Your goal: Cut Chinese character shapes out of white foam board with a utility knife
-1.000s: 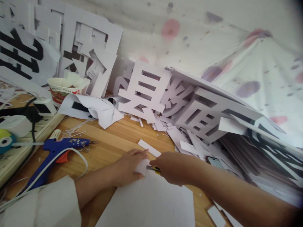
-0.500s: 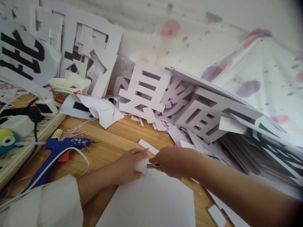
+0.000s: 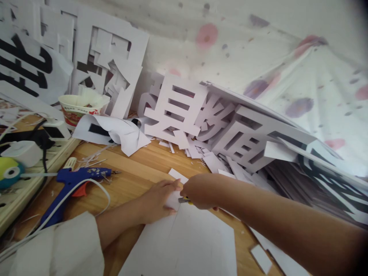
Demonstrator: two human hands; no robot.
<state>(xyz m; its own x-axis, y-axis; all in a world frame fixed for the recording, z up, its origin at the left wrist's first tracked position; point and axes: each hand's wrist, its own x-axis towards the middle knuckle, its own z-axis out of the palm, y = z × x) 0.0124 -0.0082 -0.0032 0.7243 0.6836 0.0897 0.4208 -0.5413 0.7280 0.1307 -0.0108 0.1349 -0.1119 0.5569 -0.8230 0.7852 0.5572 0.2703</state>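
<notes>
My right hand (image 3: 199,191) is closed around a yellow utility knife (image 3: 186,199). Most of the knife's handle is hidden in the fist, and its grey blade end points left at the far end of a large white board (image 3: 189,245). Against that same end lies my left hand (image 3: 159,201), thumb and fingers spread apart, with a bit of white board showing between them. A thin line runs along the board toward the blade. Just beyond both hands, a narrow white strip (image 3: 177,175) lies on the wooden table (image 3: 135,168).
To the left are a blue glue gun (image 3: 67,188) with a white cord and a power strip (image 3: 54,161) with plugs. A paper bowl (image 3: 76,111) stands behind. Cut-out white characters (image 3: 178,101) lean at the back, with scraps (image 3: 214,165) below. A small white piece (image 3: 261,257) lies right.
My right hand and the knife have shifted slightly up and left, closer to my left hand. The left hand stays nearly in place on the board.
</notes>
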